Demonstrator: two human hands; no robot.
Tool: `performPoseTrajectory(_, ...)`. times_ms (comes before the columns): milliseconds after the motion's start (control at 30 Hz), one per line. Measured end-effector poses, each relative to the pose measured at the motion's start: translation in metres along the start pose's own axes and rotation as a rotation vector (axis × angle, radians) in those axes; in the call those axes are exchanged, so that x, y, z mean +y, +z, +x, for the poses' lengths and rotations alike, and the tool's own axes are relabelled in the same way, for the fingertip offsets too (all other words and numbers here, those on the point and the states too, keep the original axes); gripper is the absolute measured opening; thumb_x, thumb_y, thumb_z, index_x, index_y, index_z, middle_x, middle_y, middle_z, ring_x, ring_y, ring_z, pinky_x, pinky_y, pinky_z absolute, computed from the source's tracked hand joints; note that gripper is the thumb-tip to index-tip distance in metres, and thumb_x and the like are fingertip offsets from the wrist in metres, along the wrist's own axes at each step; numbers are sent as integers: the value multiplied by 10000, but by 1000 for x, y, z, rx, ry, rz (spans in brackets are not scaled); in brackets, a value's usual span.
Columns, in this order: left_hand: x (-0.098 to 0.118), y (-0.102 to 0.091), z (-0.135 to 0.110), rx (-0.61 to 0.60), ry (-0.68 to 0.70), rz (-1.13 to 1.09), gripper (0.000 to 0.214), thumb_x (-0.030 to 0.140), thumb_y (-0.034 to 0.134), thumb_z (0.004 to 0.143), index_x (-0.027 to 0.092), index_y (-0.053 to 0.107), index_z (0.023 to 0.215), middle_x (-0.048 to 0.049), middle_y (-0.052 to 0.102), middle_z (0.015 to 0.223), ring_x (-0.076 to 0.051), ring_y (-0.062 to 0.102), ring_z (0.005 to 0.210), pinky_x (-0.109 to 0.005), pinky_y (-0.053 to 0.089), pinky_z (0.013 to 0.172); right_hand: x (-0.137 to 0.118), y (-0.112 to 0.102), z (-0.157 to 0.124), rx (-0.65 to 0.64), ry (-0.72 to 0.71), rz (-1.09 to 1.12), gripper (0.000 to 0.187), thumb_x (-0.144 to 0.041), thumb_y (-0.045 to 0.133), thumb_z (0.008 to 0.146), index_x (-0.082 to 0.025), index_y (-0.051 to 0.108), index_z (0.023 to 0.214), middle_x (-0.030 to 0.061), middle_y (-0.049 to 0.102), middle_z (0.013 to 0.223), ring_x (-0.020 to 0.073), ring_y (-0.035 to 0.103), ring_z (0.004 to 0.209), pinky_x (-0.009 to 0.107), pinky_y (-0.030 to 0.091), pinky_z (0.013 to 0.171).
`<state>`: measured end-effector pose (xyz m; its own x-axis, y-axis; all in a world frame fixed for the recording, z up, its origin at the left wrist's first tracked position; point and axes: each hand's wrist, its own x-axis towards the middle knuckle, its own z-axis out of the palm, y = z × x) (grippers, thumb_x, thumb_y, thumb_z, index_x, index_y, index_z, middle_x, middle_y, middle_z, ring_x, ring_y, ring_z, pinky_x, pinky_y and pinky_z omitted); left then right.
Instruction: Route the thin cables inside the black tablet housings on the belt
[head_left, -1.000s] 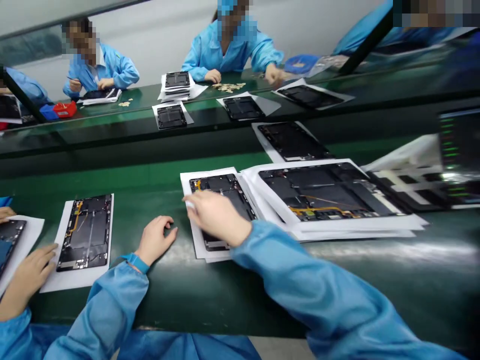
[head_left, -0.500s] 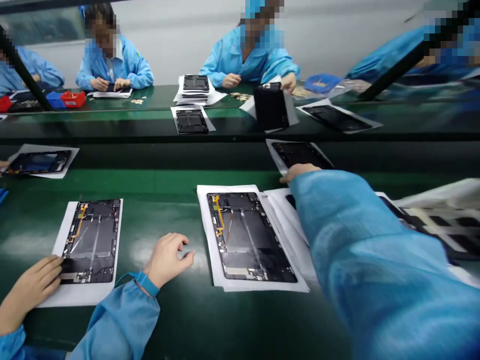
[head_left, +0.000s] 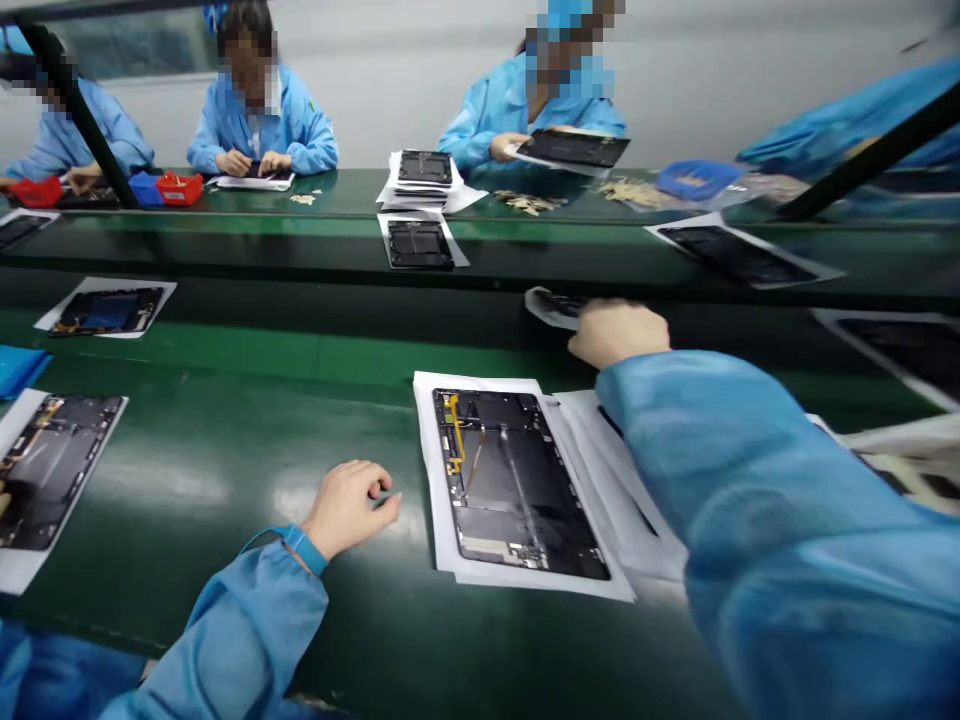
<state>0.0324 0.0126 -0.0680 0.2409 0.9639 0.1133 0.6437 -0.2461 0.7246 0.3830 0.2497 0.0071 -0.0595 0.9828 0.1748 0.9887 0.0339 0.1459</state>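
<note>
My left hand (head_left: 351,510), a blue band at its wrist, hovers over the green bench. Its fingers are loosely curled with the thumb apart, and nothing is in them. Right of it, an opened tablet housing (head_left: 517,485) with a yellow flex cable and silver strips lies on white sheets (head_left: 446,535). Farther back, my right hand (head_left: 621,333) is closed on the near end of another dark tablet housing (head_left: 559,303) with a white sheet under it. My fingers and sleeve hide most of that housing.
More tablet housings lie at the left (head_left: 64,470), far left (head_left: 112,308) and right (head_left: 900,345). Across the raised shelf, co-workers in blue sit beside a stack of housings (head_left: 424,170), a red bin (head_left: 178,188) and a blue tray (head_left: 697,180). A dark slanted post (head_left: 870,155) stands right.
My right hand has closed on the far housing, which now looks tilted and narrower. The view has turned, and a neighbour's hand has left the left housing. The co-worker opposite has lifted a housing.
</note>
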Motion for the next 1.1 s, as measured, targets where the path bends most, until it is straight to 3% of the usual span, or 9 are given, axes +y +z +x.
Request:
performPoseTrajectory(100, 3, -3, 1, 1, -71, -102, 44, 235, 695, 790, 199, 673, 778, 25, 613, 689, -124, 526, 657, -272, 412, 684, -42, -27, -7, 15, -102, -41, 326, -66, 509, 874, 34, 725, 1097, 303, 658, 1057, 289, 593, 911, 367, 333, 694)
performPoseTrajectory(200, 8, -10, 6, 24, -206, -382, 197, 367, 714, 817, 177, 696, 765, 1, 642, 688, -121, 535, 643, -264, 423, 659, -98, -58, -34, 53, -280, -41, 308, -68, 462, 905, -38, 721, 1070, 229, 668, 1072, 281, 572, 961, 338, 363, 748)
performPoseTrajectory(333, 18, -28, 20, 10, -490, -1081, 543, 669, 638, 853, 133, 719, 889, -111, 748, 887, -173, 681, 759, -294, 533, 712, -174, -91, -107, 147, -565, 29, 323, -60, 400, 949, -102, 715, 1004, 178, 684, 1001, 269, 566, 930, 345, 393, 778)
performPoseTrajectory(433, 27, -41, 17, 87, -540, -1318, 478, 601, 688, 841, 139, 697, 964, -84, 743, 889, -178, 694, 769, -301, 562, 739, -213, -100, -175, 249, -753, 125, 313, -47, 422, 938, -149, 718, 920, 135, 673, 885, 265, 565, 850, 355, 394, 730)
performPoseTrajectory(567, 36, -53, -31, 342, -593, -1130, 238, 312, 764, 768, 156, 680, 927, 11, 682, 745, -133, 640, 688, -260, 534, 705, -227, -97, -253, 379, -957, 374, 249, -68, 493, 922, -117, 735, 948, 125, 686, 827, 248, 572, 735, 376, 418, 667)
performPoseTrajectory(700, 41, -63, -109, 196, -694, -1026, 420, 359, 794, 730, 143, 701, 1077, -44, 762, 927, -218, 709, 871, -346, 559, 837, -205, -94, -293, 295, -996, 799, 281, -306, 566, 974, -133, 709, 1144, 147, 753, 1036, 259, 649, 844, 394, 507, 712)
performPoseTrajectory(800, 46, -61, -152, 59, -784, -1013, 504, 367, 824, 710, 139, 691, 1140, -79, 780, 1021, -250, 722, 943, -383, 557, 904, -187, -86, -298, 275, -905, 976, 136, -239, 601, 969, -186, 715, 1021, 95, 763, 923, 209, 668, 799, 347, 538, 716)
performPoseTrajectory(967, 54, -58, -173, -183, -687, -805, 406, 401, 700, 832, 170, 660, 1164, -96, 765, 1100, -271, 700, 1096, -411, 535, 990, -186, -51, -299, 274, -795, 909, 201, -182, 571, 980, -192, 692, 819, 46, 728, 777, 167, 658, 699, 297, 519, 670)
performPoseTrajectory(1100, 57, -85, -167, -259, -622, -59, 320, 421, 640, 911, 188, 614, 1128, -28, 716, 826, -226, 705, 835, -374, 551, 833, -195, -24, -310, 246, -816, 767, 305, -255, 533, 1006, -184, 681, 749, 27, 654, 675, 153, 598, 599, 301, 412, 558)
